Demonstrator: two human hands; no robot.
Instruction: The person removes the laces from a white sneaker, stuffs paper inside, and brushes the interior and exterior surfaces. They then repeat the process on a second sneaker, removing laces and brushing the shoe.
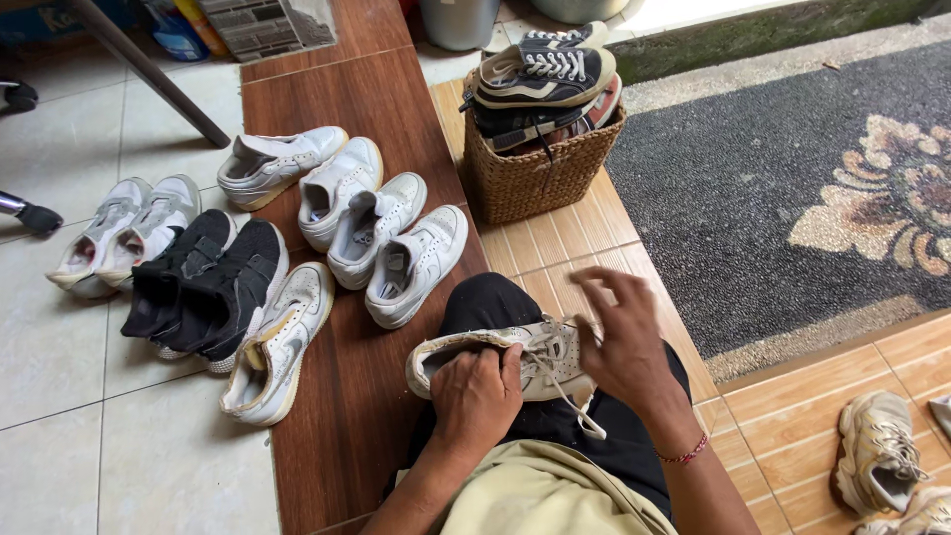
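Note:
A worn white sneaker lies across my lap, toe pointing right. My left hand grips its side near the opening. My right hand is at the laces over the toe end, fingers pinching a white lace that trails down onto my black trousers. A red thread bracelet circles my right wrist.
Several white sneakers and a black pair lie on the floor to the left. A woven basket heaped with shoes stands ahead. A dark patterned mat lies to the right, with beige sneakers at the lower right.

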